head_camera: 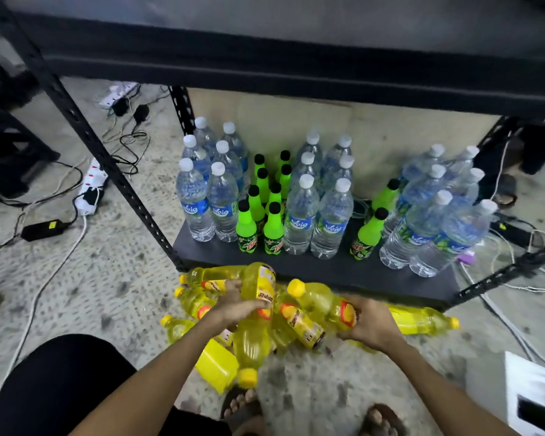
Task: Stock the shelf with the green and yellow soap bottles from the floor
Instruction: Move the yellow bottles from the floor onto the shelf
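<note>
Several yellow bottles (422,319) lie in a heap on the floor in front of the black bottom shelf (328,265). My left hand (233,305) grips one yellow bottle (260,287) around its labelled middle, with its cap pointing down toward me. My right hand (370,325) holds another yellow bottle (321,302) by its base, cap pointing up left. Several green bottles (272,229) with black caps stand on the shelf between groups of clear water bottles (299,215).
Black shelf posts (114,171) rise at the left, and an upper shelf board (296,67) overhangs. Power strips (92,187) and cables cover the floor at left and right. A white box (535,394) sits at lower right. My sandalled feet (381,420) are below the heap.
</note>
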Demonstrator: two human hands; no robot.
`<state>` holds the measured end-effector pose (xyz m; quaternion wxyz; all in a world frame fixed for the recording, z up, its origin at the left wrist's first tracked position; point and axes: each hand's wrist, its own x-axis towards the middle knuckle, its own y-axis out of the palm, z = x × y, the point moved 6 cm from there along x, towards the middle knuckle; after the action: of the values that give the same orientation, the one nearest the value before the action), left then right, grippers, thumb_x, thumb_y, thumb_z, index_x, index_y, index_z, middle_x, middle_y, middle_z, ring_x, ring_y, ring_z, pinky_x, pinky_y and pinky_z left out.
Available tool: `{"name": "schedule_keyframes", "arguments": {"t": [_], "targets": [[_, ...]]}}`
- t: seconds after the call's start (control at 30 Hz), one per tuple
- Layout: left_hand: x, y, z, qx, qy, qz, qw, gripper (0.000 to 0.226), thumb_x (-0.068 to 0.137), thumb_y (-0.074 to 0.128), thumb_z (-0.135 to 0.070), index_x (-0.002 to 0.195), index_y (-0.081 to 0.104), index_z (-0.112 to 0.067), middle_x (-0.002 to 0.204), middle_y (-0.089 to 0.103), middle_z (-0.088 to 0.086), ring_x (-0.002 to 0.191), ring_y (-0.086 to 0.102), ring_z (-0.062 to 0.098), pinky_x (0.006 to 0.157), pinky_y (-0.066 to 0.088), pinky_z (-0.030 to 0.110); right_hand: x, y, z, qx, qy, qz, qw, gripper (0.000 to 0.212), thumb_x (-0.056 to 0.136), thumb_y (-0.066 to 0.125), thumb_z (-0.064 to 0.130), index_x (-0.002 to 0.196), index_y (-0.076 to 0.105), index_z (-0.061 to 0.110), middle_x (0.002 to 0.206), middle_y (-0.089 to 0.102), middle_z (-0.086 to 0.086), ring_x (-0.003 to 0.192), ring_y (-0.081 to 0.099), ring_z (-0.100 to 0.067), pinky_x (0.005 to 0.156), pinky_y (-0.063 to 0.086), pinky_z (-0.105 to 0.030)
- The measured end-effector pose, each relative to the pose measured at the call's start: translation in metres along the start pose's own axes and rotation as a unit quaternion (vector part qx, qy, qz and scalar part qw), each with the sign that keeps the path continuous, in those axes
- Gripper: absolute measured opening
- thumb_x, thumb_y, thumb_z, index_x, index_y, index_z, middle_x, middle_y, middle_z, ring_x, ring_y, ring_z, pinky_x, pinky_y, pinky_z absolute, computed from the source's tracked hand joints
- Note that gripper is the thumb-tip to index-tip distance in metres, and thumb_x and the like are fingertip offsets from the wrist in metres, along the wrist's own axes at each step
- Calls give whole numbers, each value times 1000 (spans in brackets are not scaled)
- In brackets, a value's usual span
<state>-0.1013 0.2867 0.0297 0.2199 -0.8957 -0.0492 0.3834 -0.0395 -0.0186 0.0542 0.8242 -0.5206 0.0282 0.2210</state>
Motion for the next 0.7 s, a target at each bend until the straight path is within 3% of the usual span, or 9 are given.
{"name": "schedule_keyframes", "arguments": {"t": [0.07, 0.13, 0.2, 0.3, 0.37, 0.47, 0.57, 0.7], "targets": [[-30, 6, -16, -133, -25, 3, 991, 95, 67, 88, -43, 141, 33, -20, 133, 57, 13, 117, 60, 33, 98, 52, 49, -18, -32, -9, 43, 20, -65, 997, 83, 42, 88, 52, 120, 69, 32, 104, 75, 11, 98, 69, -12, 76, 47, -20], [-62, 14, -38, -259, -39, 60, 963, 92, 68, 89, -37, 142, 39, -14, 130, 60, 21, 114, 64, 39, 96, 53, 54, -39, -68, -13, 101, 34, -140, 984, 77, 40, 86, 57, 111, 71, 31, 83, 72, 21, 81, 66, 0, 66, 37, -5], [-99, 19, -66, -316, -28, 127, 940, 81, 66, 87, -37, 135, 54, -9, 123, 66, 24, 113, 65, 40, 97, 52, 55, -59, -103, -14, 149, 45, -200, 967, 72, 42, 88, 55, 108, 72, 31, 69, 61, 31, 64, 55, 10, 65, 35, 3], [-148, 17, -114, -325, 31, 153, 933, 75, 58, 88, -40, 124, 61, -15, 106, 75, 18, 99, 72, 35, 86, 59, 50, -85, -151, -16, 209, 54, -274, 937, 74, 47, 95, 44, 115, 71, 26, 78, 69, 23, 72, 58, 20, 66, 38, 3], [-175, 11, -147, -289, 78, 116, 947, 94, 50, 91, -39, 130, 47, -20, 106, 74, 15, 89, 75, 32, 75, 61, 46, -100, -182, -14, 251, 37, -308, 917, 79, 47, 97, 38, 119, 70, 22, 88, 74, 19, 80, 63, 18, 69, 42, 1], [-211, -1, -197, -152, 173, 65, 971, 127, 32, 97, -52, 139, 32, -30, 111, 71, 2, 92, 74, 23, 81, 60, 42, -122, -225, -3, 271, 11, -352, 896, 83, 47, 97, 37, 122, 68, 19, 95, 75, 12, 81, 65, 14, 74, 45, -2], [-238, -17, -238, 14, 255, 4, 967, 120, 35, 94, -55, 140, 43, -29, 109, 68, -12, 93, 70, 10, 83, 58, 33, -143, -255, 10, 271, -15, -382, 883, 90, 45, 97, 38, 128, 65, 21, 105, 74, 5, 95, 68, -7, 95, 53, -30], [-276, -39, -283, 246, 324, -134, 904, 104, 30, 83, -63, 129, 55, -48, 116, 69, -13, 102, 67, 13, 91, 55, 34, -163, -284, 18, 263, -30, -420, 868, 96, 38, 96, 50, 126, 66, 25, 98, 74, 10, 88, 67, -5, 87, 55, -32]]}}
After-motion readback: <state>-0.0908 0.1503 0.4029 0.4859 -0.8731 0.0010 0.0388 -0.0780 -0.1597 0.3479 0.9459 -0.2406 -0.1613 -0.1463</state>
